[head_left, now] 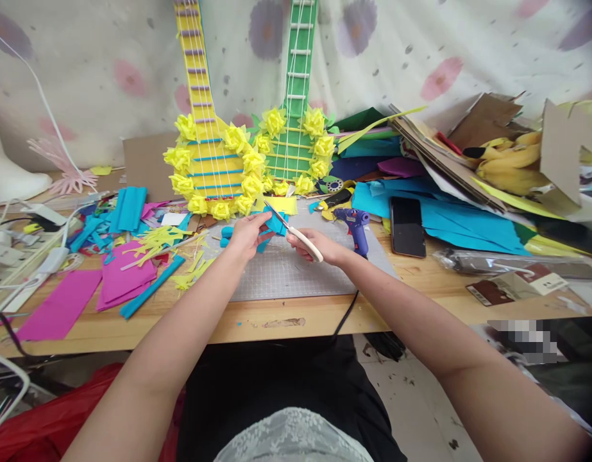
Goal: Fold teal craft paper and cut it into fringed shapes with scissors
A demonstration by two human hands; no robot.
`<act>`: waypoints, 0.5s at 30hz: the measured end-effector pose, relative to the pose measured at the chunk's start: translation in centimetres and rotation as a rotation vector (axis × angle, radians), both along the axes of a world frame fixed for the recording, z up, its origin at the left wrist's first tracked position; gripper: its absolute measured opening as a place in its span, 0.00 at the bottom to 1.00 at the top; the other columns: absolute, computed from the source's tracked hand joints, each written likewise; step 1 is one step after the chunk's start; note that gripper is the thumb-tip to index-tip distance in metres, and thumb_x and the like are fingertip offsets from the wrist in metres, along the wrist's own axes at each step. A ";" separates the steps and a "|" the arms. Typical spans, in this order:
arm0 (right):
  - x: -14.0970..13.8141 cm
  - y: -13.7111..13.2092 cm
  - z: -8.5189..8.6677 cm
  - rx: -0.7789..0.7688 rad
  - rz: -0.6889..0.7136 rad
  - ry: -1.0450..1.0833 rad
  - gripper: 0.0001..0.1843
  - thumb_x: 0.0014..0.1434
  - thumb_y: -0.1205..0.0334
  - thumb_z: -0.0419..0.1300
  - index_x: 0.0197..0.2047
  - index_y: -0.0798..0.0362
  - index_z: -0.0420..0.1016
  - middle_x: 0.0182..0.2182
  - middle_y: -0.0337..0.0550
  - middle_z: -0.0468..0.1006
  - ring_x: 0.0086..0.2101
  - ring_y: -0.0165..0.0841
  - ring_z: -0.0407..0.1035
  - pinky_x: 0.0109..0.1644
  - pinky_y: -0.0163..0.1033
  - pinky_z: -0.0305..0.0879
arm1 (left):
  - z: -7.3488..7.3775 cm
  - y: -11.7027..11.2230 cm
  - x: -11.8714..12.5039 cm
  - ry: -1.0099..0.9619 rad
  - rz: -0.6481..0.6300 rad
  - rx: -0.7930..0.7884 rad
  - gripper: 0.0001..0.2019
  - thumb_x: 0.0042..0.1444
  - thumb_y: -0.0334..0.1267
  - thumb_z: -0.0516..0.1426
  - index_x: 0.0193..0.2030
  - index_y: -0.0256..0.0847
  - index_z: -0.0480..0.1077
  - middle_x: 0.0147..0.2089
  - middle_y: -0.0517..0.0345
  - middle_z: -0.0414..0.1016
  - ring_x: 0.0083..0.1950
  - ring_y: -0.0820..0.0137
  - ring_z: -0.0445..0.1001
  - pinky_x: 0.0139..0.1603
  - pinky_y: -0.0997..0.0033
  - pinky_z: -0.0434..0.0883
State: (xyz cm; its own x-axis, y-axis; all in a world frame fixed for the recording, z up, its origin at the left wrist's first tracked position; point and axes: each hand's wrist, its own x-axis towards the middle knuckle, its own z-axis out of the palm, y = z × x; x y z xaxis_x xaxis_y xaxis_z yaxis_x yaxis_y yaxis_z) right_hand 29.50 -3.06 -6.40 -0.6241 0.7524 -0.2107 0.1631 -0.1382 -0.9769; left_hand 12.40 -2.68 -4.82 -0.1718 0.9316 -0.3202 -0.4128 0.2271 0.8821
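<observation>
Lap: black clothing with a bit of white lace at the bottom edge, both forearms reaching forward over the desk (296, 317) edge.
Left hand (247, 234): fingers pinched on a folded piece of blue paper (275, 224), holding it up just above the grey cutting mat (286, 273).
Right hand (319, 247): fingers wrapped around the cream handles of the scissors (296, 232), blades pointing up-left and touching the blue paper; can't tell how far the blades are apart.
Blue paper: so it's between the two hands, over the far part of the mat, right in front of the guitars.
Right of the hands: purple glue gun (354, 226) standing on the mat corner, black cord running off the desk edge, then a black phone (407, 226) lying flat.
Left of the hands: messy pile of yellow scraps (156, 242), magenta sheets (125, 276) and blue strips (127, 208), plus white cables at the far left.
Back: yellow paper guitar (209, 160) and green paper guitar (296, 128) leaning on a flowered cloth, both ringed with yellow paper flowers.
Far right: big heap of coloured paper and cardboard (483, 119).
</observation>
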 end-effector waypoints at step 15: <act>1.2 -0.3 0.1 -0.019 0.027 -0.038 0.28 0.48 0.37 0.64 0.26 0.51 0.55 0.14 0.27 0.54 0.14 0.20 0.50 0.17 0.29 0.49 | 0.3 0.3 -1.4 0.089 -0.171 -0.067 0.03 0.46 0.29 0.62 0.24 0.33 0.73 0.24 0.54 0.74 0.23 0.74 0.70 0.25 0.75 0.71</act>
